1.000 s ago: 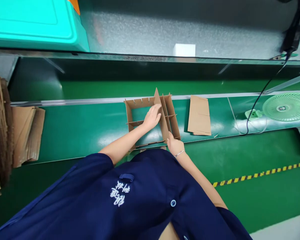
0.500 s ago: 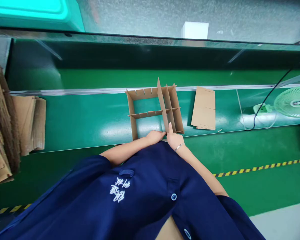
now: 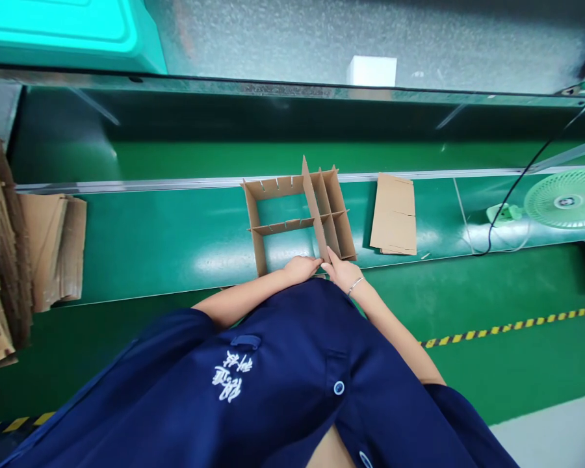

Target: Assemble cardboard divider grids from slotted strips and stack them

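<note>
A partly slotted cardboard divider grid point(image 3: 280, 227) stands on the green bench in front of my body, with open slots along its left part and narrow cells on its right. One taller cardboard strip point(image 3: 311, 195) crosses it and rises above the other strips. My left hand point(image 3: 302, 268) is closed at the near end of this strip, its fingertips pinching the edge. My right hand point(image 3: 340, 270) grips the same near end from the right, with its index finger along the strip. The lower parts of both hands' fingers are partly hidden.
Flat cardboard pieces point(image 3: 394, 214) lie right of the grid. Stacks of cardboard point(image 3: 51, 247) stand at the far left. A green fan point(image 3: 565, 200) and a black cable are at the right. A metal shelf above holds a white block point(image 3: 373, 71) and a turquoise bin point(image 3: 68, 39).
My right index finger, raised before, now lies lower against the strip. The whole view has shifted slightly; the grid stands much as before.
</note>
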Demonstrator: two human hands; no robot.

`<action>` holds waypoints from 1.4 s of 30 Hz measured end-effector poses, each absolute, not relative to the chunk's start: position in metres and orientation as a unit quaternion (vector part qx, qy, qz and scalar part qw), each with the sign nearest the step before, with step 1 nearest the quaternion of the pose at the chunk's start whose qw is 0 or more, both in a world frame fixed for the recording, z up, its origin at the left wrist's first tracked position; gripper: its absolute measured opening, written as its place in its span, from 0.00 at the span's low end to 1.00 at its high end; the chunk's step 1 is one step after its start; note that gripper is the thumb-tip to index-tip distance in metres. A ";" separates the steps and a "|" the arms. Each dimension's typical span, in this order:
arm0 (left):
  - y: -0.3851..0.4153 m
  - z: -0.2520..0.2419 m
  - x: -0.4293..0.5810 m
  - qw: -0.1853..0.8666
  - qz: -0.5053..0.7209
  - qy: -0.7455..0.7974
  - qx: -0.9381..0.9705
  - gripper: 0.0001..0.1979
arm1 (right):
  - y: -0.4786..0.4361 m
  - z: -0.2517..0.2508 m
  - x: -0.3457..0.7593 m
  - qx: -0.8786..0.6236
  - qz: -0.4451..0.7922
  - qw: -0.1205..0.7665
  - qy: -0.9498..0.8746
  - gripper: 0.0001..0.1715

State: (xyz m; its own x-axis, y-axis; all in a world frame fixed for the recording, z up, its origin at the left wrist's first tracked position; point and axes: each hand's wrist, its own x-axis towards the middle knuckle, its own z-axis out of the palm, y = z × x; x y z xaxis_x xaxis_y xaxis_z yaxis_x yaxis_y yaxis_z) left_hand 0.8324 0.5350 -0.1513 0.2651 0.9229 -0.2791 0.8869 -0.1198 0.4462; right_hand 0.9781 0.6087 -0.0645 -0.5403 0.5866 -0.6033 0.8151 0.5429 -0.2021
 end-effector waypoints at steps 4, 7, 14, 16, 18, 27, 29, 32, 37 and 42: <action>0.535 -0.152 0.833 0.266 0.040 0.603 0.751 0.15 | 0.631 -0.053 0.987 0.446 -0.288 0.129 0.838 0.29; 0.536 -0.153 0.835 0.272 0.014 0.614 0.741 0.15 | 0.634 -0.055 0.969 0.429 -0.244 0.136 0.859 0.27; 0.542 -0.154 0.838 0.282 -0.003 0.623 0.729 0.13 | 0.626 -0.074 0.936 0.403 -0.140 0.246 0.870 0.18; 0.541 -0.153 0.840 0.282 -0.003 0.621 0.731 0.14 | 0.628 -0.077 0.937 0.392 -0.141 0.259 0.871 0.17; 0.538 -0.151 0.842 0.278 -0.004 0.617 0.736 0.14 | 0.629 -0.078 0.939 0.392 -0.143 0.266 0.869 0.17; 0.570 -0.128 0.785 0.134 0.150 0.719 0.665 0.17 | 0.635 -0.060 0.925 0.418 -0.148 0.163 0.881 0.33; 0.584 -0.131 0.771 0.112 0.151 0.752 0.632 0.17 | 0.641 -0.060 0.908 0.432 -0.128 0.140 0.882 0.37; 0.595 -0.140 0.766 0.133 0.109 0.765 0.621 0.20 | 0.650 -0.067 0.886 0.443 -0.130 0.168 0.871 0.40; 0.598 -0.147 0.770 0.163 0.069 0.775 0.606 0.19 | 0.659 -0.075 0.879 0.435 -0.123 0.200 0.870 0.45; 0.605 -0.144 0.772 0.202 0.047 0.774 0.598 0.17 | 0.662 -0.074 0.891 0.444 -0.098 0.222 0.862 0.45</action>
